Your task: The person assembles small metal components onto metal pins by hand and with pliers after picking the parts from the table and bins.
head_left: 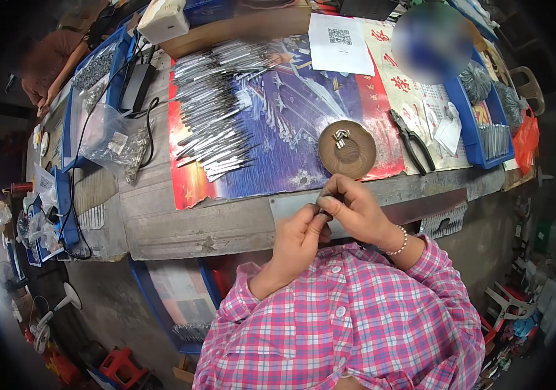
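Observation:
Both of my hands meet at the table's front edge, fingertips pinched together. My left hand (pixel 298 239) is closed, with thumb and forefinger pressed on something small and dark that I cannot make out. My right hand (pixel 358 211), a beaded bracelet at its wrist, pinches at the same spot. Just beyond them stands a round brown bowl (pixel 331 160) with several short silver metal pieces (pixel 341 138) in it. Further left, many thin metal rods (pixel 209 107) lie in a dense row on a colourful poster sheet (pixel 291 179).
Black-handled pliers (pixel 413 143) lie right of the bowl. Blue trays (pixel 463 120) with metal parts stand at the right; another blue tray (pixel 122 55) and a plastic bag (pixel 118 143) are at the left. A black cable (pixel 81 130) crosses there. Another person (pixel 50 62) is at the far left.

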A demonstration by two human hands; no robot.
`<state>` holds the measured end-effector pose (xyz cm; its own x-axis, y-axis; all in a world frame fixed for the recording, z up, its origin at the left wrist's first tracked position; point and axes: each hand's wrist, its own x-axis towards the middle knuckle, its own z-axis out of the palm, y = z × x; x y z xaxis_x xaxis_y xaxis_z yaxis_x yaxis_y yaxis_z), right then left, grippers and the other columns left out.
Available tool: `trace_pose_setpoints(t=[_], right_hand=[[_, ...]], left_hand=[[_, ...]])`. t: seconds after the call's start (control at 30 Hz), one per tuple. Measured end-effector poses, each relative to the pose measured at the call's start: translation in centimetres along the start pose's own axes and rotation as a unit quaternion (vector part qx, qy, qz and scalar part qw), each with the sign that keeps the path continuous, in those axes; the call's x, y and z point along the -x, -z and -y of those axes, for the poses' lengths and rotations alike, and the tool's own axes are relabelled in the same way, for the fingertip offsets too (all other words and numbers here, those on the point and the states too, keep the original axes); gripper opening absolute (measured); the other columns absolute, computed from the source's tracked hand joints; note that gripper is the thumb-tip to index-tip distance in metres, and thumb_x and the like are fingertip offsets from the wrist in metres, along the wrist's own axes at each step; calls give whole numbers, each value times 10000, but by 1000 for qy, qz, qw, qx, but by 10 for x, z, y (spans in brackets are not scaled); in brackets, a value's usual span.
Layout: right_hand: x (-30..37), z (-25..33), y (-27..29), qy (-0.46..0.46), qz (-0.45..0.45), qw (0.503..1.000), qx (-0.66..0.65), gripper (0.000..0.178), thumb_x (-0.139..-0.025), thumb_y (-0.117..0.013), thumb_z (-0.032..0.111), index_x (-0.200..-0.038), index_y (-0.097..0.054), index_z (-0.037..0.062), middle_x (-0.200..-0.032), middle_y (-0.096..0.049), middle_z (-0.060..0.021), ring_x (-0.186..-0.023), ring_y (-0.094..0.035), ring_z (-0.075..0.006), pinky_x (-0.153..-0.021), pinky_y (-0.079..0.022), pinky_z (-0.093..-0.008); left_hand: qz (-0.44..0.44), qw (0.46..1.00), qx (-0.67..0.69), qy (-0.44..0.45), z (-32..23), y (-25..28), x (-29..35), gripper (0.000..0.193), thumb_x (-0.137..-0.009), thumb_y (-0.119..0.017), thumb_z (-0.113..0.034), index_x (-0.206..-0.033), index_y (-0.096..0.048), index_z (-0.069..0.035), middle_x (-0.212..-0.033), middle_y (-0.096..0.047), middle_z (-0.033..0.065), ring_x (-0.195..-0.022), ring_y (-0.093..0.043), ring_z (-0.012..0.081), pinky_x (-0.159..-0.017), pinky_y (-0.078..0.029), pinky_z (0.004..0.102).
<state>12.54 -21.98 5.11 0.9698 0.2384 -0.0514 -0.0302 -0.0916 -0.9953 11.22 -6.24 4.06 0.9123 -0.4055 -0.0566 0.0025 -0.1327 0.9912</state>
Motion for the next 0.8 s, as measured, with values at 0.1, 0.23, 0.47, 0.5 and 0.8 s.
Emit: trace_pose_setpoints(t=[0.1, 0.23, 0.47, 0.5, 0.8], right_hand=[[-4, 7, 13, -79, 40, 980, -176, 159, -902, -522, 155, -899, -527, -4, -769, -544, -39, -665, -517, -85, -597, -428, -223], [-6, 3, 20, -64, 36, 962, -262, 172, -903, -522, 152, -922, -530, -18, -770, -549, -62, -652, -537, -110, -579, -451, -236], [-6, 6, 24, -39, 77, 977, -197, 159, -897, -531, 140, -907, -507, -17, -779, -544, -63, -657, -525, -95, -587, -449, -219], [-5, 7, 24, -40, 77, 976, -197, 159, -897, -531, 140, -907, -507, -17, -779, -544, -63, -657, -525, -95, -587, -449, -219], [0, 7, 14, 9, 21, 994, -103, 96, -919, -463, 103, -924, -461, 8, -781, -487, -18, -649, -450, -47, -565, -389, -197]], left_hand=[[84, 960, 233, 132, 0, 5, 2, 230, -947, -438, -192, -892, -539, 8, -674, -569, 43, -546, -547, 110, -518, -464, 231], [135, 873, 425, 198, 2, 9, 0, 242, -946, -443, -210, -901, -546, 4, -663, -567, 41, -532, -544, 112, -511, -464, 222], [180, 839, 471, 202, 5, 12, -2, 250, -940, -457, -231, -906, -553, -2, -659, -571, 40, -536, -559, 113, -505, -471, 221], [179, 839, 472, 203, 5, 12, -2, 250, -940, -457, -231, -906, -553, -2, -659, -571, 40, -536, -559, 113, -505, -471, 221], [187, 835, 477, 201, 4, 13, -3, 246, -941, -455, -223, -906, -554, -1, -658, -573, 40, -526, -560, 112, -496, -476, 225]])
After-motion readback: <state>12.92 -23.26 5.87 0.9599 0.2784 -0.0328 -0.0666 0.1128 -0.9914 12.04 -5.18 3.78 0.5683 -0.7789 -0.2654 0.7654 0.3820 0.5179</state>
